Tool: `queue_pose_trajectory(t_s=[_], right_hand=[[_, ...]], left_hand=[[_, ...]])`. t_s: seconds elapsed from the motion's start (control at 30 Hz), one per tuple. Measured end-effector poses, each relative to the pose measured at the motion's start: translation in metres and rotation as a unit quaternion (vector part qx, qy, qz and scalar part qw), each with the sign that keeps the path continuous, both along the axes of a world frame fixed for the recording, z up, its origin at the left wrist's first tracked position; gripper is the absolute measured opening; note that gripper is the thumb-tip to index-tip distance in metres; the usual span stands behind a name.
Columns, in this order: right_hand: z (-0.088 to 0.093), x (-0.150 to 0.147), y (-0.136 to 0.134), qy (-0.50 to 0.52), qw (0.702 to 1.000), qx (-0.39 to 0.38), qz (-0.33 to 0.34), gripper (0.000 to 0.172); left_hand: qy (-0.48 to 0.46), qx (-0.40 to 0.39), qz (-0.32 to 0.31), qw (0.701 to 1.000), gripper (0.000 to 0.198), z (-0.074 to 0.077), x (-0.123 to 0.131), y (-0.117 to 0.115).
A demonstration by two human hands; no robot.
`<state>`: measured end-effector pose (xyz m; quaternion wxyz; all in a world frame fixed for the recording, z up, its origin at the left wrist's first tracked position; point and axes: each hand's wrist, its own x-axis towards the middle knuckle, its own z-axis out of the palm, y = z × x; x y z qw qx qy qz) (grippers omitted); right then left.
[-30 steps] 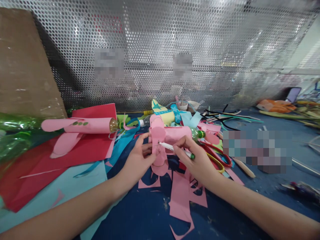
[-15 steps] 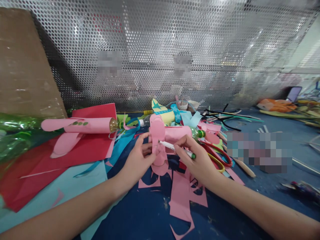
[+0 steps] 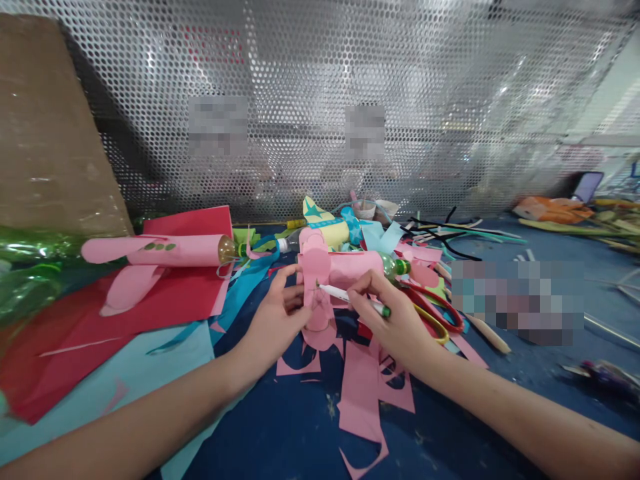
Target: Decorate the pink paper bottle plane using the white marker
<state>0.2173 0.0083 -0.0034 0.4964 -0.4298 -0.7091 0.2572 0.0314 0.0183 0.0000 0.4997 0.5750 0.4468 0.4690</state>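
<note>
A green-capped plastic bottle wrapped in pink paper (image 3: 355, 267) lies in front of me, with a rounded pink paper wing (image 3: 317, 260) across its left end. My left hand (image 3: 280, 303) pinches that wing at its left edge, thumb in front and fingers partly hidden behind. Between the fingers of my right hand (image 3: 387, 310) is a white marker (image 3: 336, 292) with a green end. Its tip touches the wing, where thin dark lines show. Pink paper scraps (image 3: 360, 393) lie just below, and scissors with red and yellow handles (image 3: 440, 317) rest beside my right hand.
A second pink paper-wrapped bottle (image 3: 185, 251) lies left on red paper (image 3: 175, 300), above light blue paper (image 3: 150, 373). Behind stand a yellow-and-blue paper-covered bottle (image 3: 333, 233) and a perforated metal panel (image 3: 300, 100). Thin black and green strips (image 3: 455, 237) and a wooden stick (image 3: 493, 335) lie right.
Almost nothing differs. The marker tip has shifted very slightly left and down on the pink wing, while both hands keep their hold.
</note>
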Motion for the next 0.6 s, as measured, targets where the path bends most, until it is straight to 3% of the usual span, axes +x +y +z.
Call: queue_pose_trajectory(t_s=[0.6], right_hand=[[-0.0026, 0.0009, -0.0014, 0.002, 1.0, -0.002, -0.003, 0.015]], left_hand=[[-0.007, -0.006, 0.005, 1.0, 0.054, 0.0003, 0.0007, 0.0003]])
